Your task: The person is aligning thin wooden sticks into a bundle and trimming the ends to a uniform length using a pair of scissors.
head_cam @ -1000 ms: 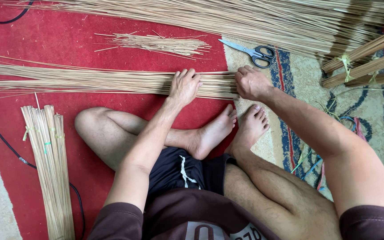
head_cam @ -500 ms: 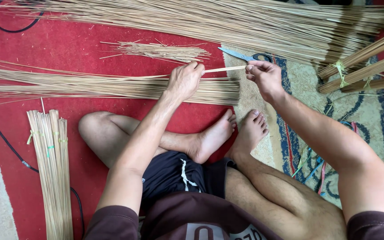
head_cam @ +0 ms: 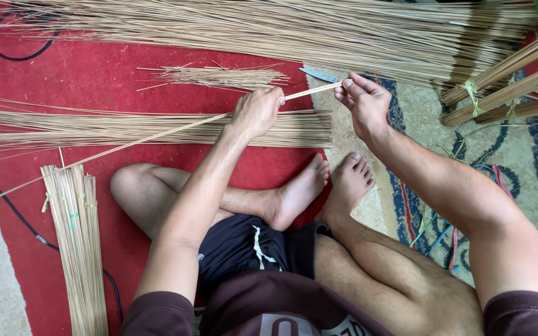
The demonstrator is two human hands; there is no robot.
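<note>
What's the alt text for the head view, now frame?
Seen from above, a person sitting cross-legged on a red mat holds one long thin stick in both hands: left hand gripping it, right hand pinching its end. A flat row of sticks lies before the feet, a tied bundle on the person's left, scissors beyond the hands.

Pale straw-tan sticks (head_cam: 157,127) lie across a bright red mat (head_cam: 63,68). The tied bundle (head_cam: 76,242) is the same tan, with light green ties. The rug (head_cam: 418,130) is beige, patterned in blue and red. Black shorts (head_cam: 244,249) with a white drawstring, maroon shirt (head_cam: 269,305), black cable (head_cam: 7,53), and scissors (head_cam: 319,75) with a steel-blue blade.
</note>
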